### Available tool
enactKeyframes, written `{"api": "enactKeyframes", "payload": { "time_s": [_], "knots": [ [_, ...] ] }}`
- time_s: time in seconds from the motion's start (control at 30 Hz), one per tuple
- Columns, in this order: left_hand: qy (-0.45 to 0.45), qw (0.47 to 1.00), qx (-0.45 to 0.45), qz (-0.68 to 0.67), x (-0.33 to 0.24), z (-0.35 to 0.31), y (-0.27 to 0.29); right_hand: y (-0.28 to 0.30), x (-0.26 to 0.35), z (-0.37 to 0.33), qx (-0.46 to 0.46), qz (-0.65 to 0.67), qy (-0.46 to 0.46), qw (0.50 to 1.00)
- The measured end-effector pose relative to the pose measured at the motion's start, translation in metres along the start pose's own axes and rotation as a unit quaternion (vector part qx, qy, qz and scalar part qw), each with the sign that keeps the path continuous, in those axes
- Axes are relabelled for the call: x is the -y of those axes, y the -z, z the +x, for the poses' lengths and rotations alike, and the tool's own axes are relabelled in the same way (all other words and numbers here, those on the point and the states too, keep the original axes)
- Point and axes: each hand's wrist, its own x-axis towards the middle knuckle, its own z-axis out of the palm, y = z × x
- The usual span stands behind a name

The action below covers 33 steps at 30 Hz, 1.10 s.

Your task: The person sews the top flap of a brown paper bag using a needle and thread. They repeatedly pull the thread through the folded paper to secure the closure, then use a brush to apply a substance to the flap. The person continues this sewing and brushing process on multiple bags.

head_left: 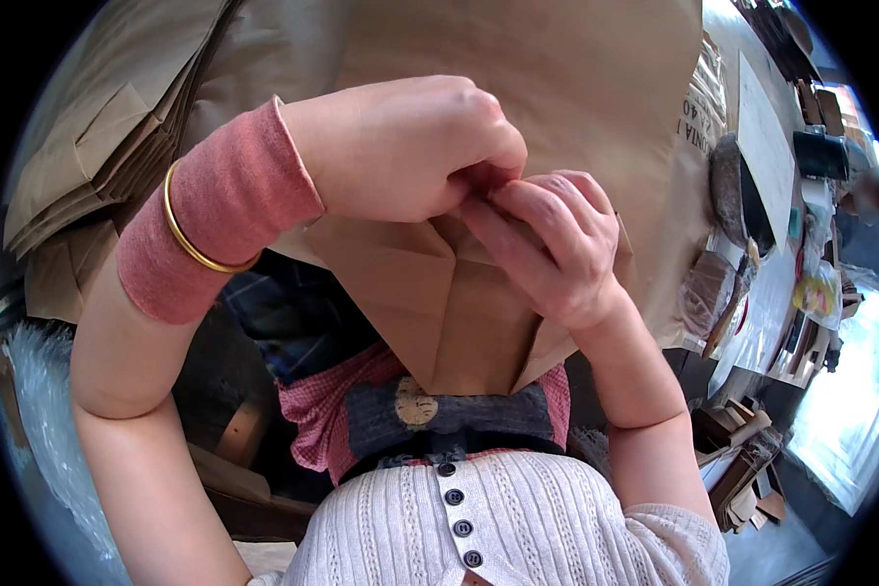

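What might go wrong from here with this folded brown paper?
1. The left hand and right hand bunch together, mostly hiding the fingertips; a crooked fold there might go unnoticed.
2. The folded brown paper has its near end close to the cream top; leaning in might crumple it.

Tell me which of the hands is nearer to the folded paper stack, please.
Left. The left hand is to the right of the folded paper stack; the right hand is farther right.

Toward the right edge of my bench (pixel 755 340) I see a round grey thing (pixel 726 186), a flat white sheet (pixel 764 146) and a see-through bag (pixel 818 295). Crinkly clear plastic (pixel 57 430) sits below the near left corner.
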Motion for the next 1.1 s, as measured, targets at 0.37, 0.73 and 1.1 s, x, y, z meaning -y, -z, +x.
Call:
{"api": "enactKeyframes", "payload": {
  "time_s": [0.37,0.73,1.1],
  "knots": [
    [-0.016,0.998,-0.018,0.051,0.003,-0.003,-0.008,0.004,-0.001,0.005,0.037,0.004,0.024,0.999],
    [0.006,0.998,-0.048,0.042,-0.001,-0.003,-0.004,0.003,0.0,-0.001,0.013,-0.005,-0.013,1.0],
    [0.017,0.998,-0.041,0.041,-0.006,-0.008,-0.007,0.008,0.006,0.013,0.09,0.034,-0.051,0.994]
  ]
}}
